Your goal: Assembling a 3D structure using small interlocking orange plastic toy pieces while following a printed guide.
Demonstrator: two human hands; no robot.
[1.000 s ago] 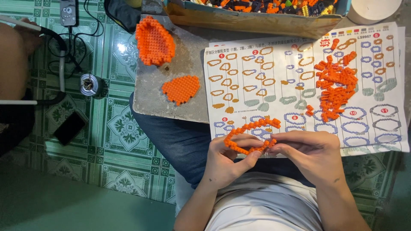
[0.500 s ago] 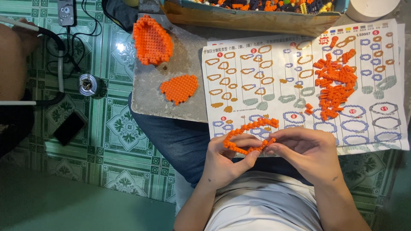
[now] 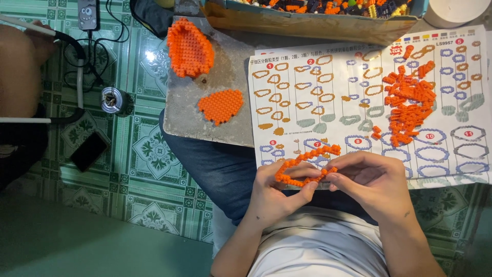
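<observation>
Green tiled floor (image 3: 154, 159), two hands (image 3: 328, 184), one orange brick ring (image 3: 306, 165)

Plastic brick ring (image 3: 306, 165), matt; paper sheet (image 3: 328, 97); glossy floor tiles (image 3: 148, 159).

Green patterned floor tiles (image 3: 148, 154), grey stone slab (image 3: 225, 61) as worktop, glare off the tiles.

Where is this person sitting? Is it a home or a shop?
Probably a home, sitting low over a green tiled floor. Both hands hold an orange brick ring above an instruction sheet; a phone and cables lie on the tiles.
</observation>
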